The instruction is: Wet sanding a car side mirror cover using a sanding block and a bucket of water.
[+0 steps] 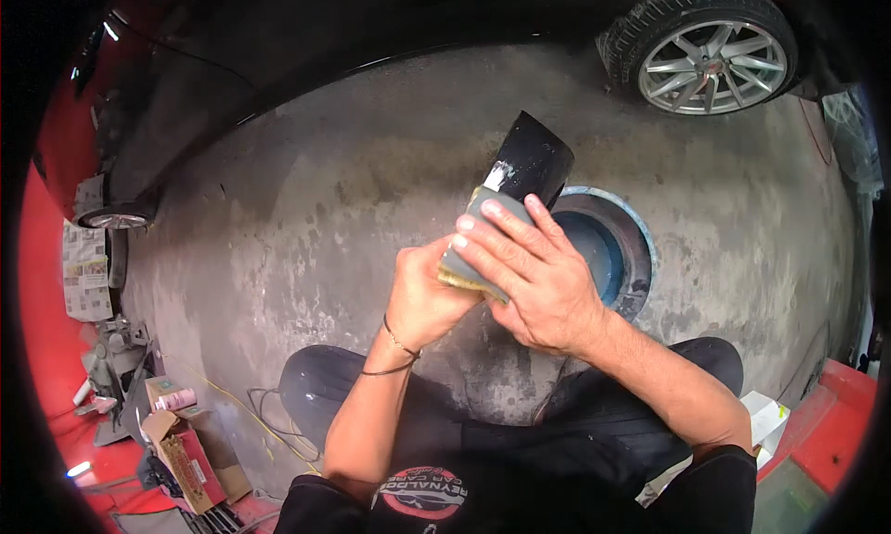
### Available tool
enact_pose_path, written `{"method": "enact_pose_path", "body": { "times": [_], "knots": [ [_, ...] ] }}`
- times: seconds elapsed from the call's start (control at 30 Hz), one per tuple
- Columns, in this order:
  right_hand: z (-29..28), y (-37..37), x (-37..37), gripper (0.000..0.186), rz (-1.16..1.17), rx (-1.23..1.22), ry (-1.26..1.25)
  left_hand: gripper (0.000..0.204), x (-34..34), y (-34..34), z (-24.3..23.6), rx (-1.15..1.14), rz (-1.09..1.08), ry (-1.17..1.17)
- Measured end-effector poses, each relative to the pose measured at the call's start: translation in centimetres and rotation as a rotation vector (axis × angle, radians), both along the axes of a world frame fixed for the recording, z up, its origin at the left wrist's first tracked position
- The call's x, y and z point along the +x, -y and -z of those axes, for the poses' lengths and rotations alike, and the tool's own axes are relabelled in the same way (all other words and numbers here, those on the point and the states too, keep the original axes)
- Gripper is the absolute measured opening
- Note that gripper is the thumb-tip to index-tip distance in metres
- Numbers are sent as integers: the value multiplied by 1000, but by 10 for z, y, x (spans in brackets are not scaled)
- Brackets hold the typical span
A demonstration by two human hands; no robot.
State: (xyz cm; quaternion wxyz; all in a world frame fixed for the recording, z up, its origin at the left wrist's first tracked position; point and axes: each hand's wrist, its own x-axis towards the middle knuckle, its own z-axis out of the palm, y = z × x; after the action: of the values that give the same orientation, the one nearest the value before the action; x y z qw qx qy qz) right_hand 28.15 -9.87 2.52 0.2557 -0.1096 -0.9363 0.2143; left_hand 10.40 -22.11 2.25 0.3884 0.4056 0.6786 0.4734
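Above my lap is a glossy black curved panel (pixel 535 156) with a pale, scuffed patch near its middle. My left hand (pixel 432 288) is closed round the near end of this piece, with its fingers mostly hidden underneath. A grey sanding pad (pixel 475 256) with a yellowish edge lies over the panel's near part. On top of the pad rests my right hand (pixel 538 274), its fingers stretched along it and holding it against the piece; the right thumb is hidden. Just beyond my right hand, a round bucket with blue inside (pixel 640 232) stands on the floor.
A dark car with a silver-spoked wheel (pixel 713 67) stands at the far side. At left lie a torn cardboard box (pixel 181 455), cables and newspaper sheets (pixel 86 270) against red surfaces. A white box (pixel 763 421) and red panel (pixel 840 413) are at lower right. Stained concrete floor (pixel 278 218) surrounds me.
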Motion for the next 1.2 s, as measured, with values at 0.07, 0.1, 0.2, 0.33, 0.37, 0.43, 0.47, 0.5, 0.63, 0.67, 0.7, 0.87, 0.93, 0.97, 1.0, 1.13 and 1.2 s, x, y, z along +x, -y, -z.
{"method": "enact_pose_path", "body": {
  "times": [0.07, 0.1, 0.2, 0.33, 0.37, 0.43, 0.47, 0.5, 0.63, 0.67, 0.7, 0.87, 0.93, 0.97, 1.0, 1.13, 1.2],
  "knots": [
    [1, -33, -1, 64, -64, 155, 21, 37, 1, 5, 3, -21, -19, 53],
    [5, -53, -8, 63, 28, 189, 13, 36, 3, 5, -4, -53, -33, 107],
    [10, -67, -2, 62, 172, 118, -13, 33, 7, -4, -5, -12, -37, 169],
    [-4, 14, 2, 64, -147, -111, -11, 34, 4, 5, 24, 61, 4, 155],
    [-1, -1, 2, 61, -158, 7, -28, 36, 8, 2, 18, 67, -33, 189],
    [18, -52, -9, 51, 2, 263, -63, 39, 8, 1, 5, -10, -84, 236],
    [14, -74, -9, 46, 162, 147, 13, 40, 7, 2, -3, -80, -98, 255],
    [15, -104, 0, 40, 320, -17, 22, 39, 11, -2, -6, -57, -46, 214],
    [47, -154, 36, 55, 672, -567, 57, 37, 11, -7, -10, 69, -104, 307],
    [56, -164, 44, 47, 685, -619, -118, 37, 9, -11, -9, 83, -109, 312],
    [58, -167, 48, 47, 645, -657, 8, 37, 4, -11, -9, 74, -160, 320],
    [139, -140, 82, 33, 247, -215, 819, 30, -1, -24, 2, 204, -325, 353],
    [164, -79, 47, 31, 330, -111, 1010, 29, -8, -14, 8, 206, -396, 382],
    [189, -64, 58, 33, 291, -135, 1035, 28, -7, -18, 9, 219, -424, 445],
    [216, -53, 72, 34, 254, -159, 1060, 28, -5, -24, 9, 235, -420, 453],
    [256, -47, 101, 36, 58, -310, 939, 26, -10, -24, 7, 265, -429, 544],
    [248, -58, 98, 38, 20, -351, 1009, 27, -12, -23, 8, 252, -378, 572]
  ]
}}
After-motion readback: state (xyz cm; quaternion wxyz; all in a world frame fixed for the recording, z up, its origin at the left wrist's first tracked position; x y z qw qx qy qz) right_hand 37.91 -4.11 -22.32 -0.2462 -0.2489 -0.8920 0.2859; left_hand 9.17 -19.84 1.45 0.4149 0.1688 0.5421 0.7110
